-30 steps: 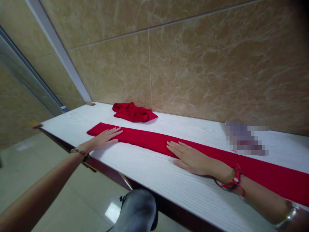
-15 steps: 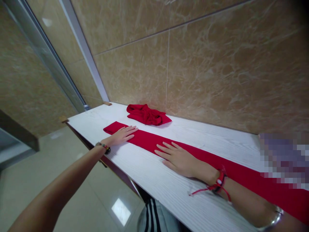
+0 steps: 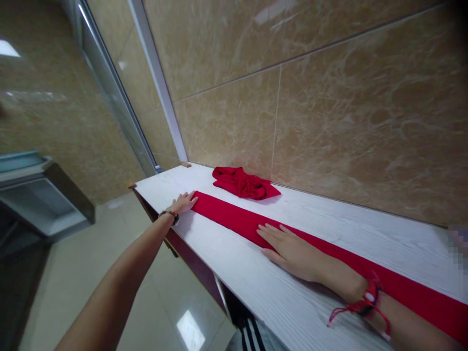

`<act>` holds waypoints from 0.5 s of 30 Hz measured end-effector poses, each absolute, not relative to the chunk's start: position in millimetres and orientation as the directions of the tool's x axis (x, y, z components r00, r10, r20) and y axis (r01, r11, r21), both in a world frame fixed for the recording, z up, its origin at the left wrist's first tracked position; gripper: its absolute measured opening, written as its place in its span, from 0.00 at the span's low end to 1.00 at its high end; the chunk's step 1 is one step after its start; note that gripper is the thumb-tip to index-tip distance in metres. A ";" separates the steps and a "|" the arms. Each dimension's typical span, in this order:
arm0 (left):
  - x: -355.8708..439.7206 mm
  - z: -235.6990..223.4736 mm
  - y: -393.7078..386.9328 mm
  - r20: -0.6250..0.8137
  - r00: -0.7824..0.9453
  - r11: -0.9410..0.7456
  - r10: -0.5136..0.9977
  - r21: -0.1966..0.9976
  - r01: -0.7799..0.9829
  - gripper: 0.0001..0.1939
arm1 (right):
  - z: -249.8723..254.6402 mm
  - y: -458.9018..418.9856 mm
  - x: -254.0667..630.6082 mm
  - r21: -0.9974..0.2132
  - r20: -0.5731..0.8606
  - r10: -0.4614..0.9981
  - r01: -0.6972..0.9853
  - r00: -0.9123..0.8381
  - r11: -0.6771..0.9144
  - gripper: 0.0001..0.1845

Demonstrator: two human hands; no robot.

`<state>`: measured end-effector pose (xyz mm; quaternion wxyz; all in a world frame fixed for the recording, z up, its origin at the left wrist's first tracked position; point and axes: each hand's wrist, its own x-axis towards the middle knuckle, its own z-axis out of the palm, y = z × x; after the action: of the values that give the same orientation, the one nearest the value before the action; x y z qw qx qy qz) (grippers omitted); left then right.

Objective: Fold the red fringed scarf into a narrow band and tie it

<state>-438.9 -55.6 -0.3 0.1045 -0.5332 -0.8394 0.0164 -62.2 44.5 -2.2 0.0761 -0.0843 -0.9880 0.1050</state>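
Note:
A long flat strip of red cloth (image 3: 226, 214) lies lengthwise along the white table (image 3: 219, 248), running off toward the lower right. At its left end is my left hand (image 3: 184, 203), fingers spread, the fingertips touching the cloth's edge. Farther right, my right hand (image 3: 292, 251) rests palm down across the middle of the strip, fingers stretched out. Neither hand grips anything. A crumpled bundle of red cloth (image 3: 246, 184) sits behind the strip, apart from both hands.
A tan marbled tile wall (image 3: 329, 122) rises along the table's back edge. A small brown block (image 3: 185, 164) sits at the far left corner. To the left stands a cabinet (image 3: 44, 195) with a light blue item (image 3: 20, 161) on top. A blurred patch covers the right edge.
My left hand has moved left along the strip to its end, which was uncovered before. My right hand stays flat on the cloth. The view has swung left, showing more of the cabinet.

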 end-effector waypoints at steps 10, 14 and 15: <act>-416.7 -25.4 -39.9 0.055 -0.191 0.196 0.980 -0.081 0.977 0.25 | -19.1 37.3 -122.2 -0.144 0.175 0.081 0.056 -0.981 0.988 0.28; -434.7 -24.9 -43.1 0.065 -0.174 0.180 0.983 -0.094 0.979 0.22 | -21.5 37.8 -118.3 -0.144 0.165 0.079 0.055 -0.983 0.988 0.27; -436.5 -23.5 -43.9 0.071 -0.178 0.184 0.981 -0.095 0.978 0.22 | -19.0 37.4 -117.2 -0.147 0.154 0.079 0.057 -0.985 0.987 0.27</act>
<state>-436.5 -43.9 -23.5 0.0578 -0.6386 -0.7673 0.0136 -117.2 37.4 -19.0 0.0799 -0.0342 -0.9937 0.0714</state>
